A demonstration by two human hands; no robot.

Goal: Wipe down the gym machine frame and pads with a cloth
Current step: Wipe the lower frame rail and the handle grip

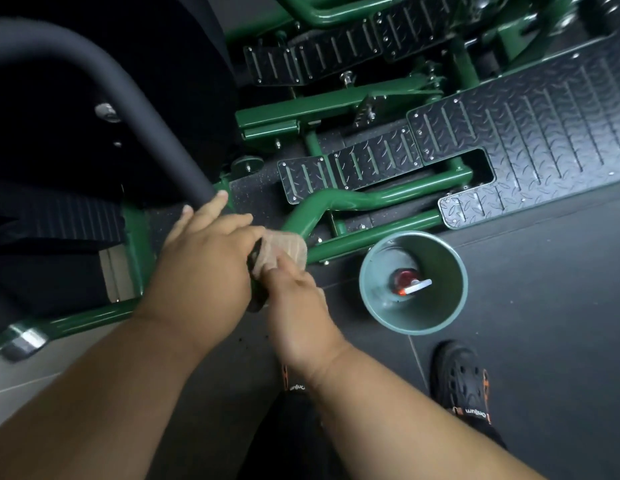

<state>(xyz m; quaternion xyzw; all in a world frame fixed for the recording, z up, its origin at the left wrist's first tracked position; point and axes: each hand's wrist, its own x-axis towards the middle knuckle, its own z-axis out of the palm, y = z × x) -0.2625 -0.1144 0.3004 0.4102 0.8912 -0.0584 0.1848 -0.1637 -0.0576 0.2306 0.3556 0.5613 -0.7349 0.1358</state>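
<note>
The left hand (201, 268) curls round the lower end of the black foam-covered handle bar (104, 109), while the right hand (298, 306) pinches the beige cloth (284, 251) bunched against that same bar end, just above the green frame (371, 195). To wipe well here, I would keep the cloth wrapped snugly and twist it round the bar (steadying with the left), then work down to the frame tubes. The green bucket (454, 271) stands near on the floor.
</note>
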